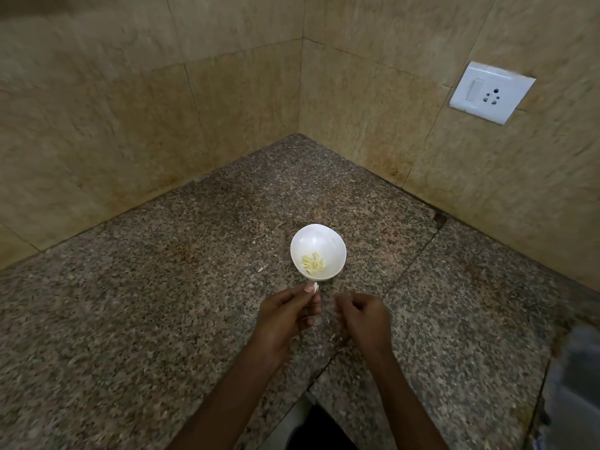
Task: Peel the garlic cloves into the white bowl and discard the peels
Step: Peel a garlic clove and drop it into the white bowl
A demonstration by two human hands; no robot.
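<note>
Granite counter [162, 319]: L-hand [285, 315] clove [315, 286] tip toward bowl [319, 229]

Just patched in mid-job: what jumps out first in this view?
The round white bowl sits mid-counter on the speckled grey-brown granite worktop, pale yellow peeled garlic cloves heaped inside. Just before its near rim the left hand pinches a small whitish garlic clove; the right hand, blurred, is beside it.
</note>
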